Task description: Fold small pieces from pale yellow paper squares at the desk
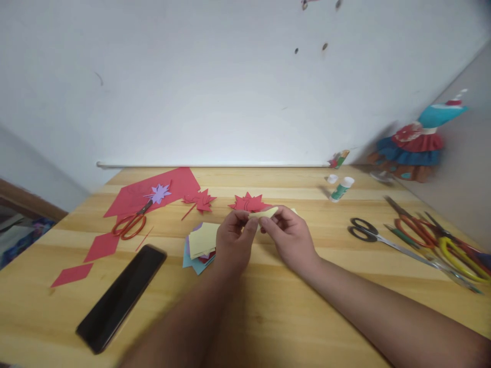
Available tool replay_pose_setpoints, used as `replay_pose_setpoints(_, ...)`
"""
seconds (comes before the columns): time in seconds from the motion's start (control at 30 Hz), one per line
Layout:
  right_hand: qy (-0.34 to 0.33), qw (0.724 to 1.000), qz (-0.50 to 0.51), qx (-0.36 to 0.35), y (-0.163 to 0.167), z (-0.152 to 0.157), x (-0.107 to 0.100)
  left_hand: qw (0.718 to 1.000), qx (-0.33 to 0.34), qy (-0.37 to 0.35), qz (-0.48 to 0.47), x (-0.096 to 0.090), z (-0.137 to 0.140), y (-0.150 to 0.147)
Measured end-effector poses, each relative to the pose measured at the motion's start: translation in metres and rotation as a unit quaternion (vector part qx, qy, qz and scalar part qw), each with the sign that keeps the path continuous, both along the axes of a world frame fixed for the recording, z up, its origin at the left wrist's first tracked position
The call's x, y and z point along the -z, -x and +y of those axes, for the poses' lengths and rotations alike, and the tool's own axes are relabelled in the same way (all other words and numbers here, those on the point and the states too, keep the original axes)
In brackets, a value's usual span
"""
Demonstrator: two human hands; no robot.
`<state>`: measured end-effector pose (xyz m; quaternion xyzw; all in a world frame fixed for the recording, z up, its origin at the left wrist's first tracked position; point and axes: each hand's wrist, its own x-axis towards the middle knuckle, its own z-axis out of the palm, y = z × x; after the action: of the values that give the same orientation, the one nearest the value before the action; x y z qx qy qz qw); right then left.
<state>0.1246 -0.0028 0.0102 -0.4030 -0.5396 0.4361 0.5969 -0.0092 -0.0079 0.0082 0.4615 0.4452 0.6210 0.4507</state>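
A: Where to look for the yellow paper (pixel 269 212)?

B: Just right of the paper stack (pixel 202 240) and slightly farther back, showing as a narrow strip.

A: Gripped how?

B: Pinched from both sides: at one end between thumb and fingers of the left hand (pixel 235 243), at the other between thumb and fingers of the right hand (pixel 292 236). Partly hidden behind the left hand, too, the stack's right edge.

A: And beyond the stack?

B: Straight behind it, one cluster of red cut-outs (pixel 204 201); behind and to the right, a spiky red pile (pixel 248 201).

A: Left of the stack?

B: A black phone (pixel 123 296), two red diamonds (pixel 102 247), red-handled scissors (pixel 142 211), and, farther back, a purple star (pixel 159 193) on a red sheet (pixel 180 181).

A: Far right of the stack?

B: A glue stick (pixel 341 190) beside a white cap (pixel 332 179), black-handled scissors (pixel 378 237), and, farthest off, a doll-like figure (pixel 420 145) in red and blue.
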Motion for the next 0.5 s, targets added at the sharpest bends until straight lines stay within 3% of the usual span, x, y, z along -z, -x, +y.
replay_pose_setpoints(0.2, -0.010, 1.000, -0.003, 0.020, -0.0001, -0.0005, 0.0003, 0.999, 0.001, -0.028, 0.041, 0.0053, 0.0001, 0.0025)
replay_pose_setpoints(0.5, -0.013, 1.000, -0.005, 0.020, 0.0017, -0.0040, -0.0005, 0.998, -0.006, -0.046, 0.047, -0.0009, -0.0032, 0.0058)
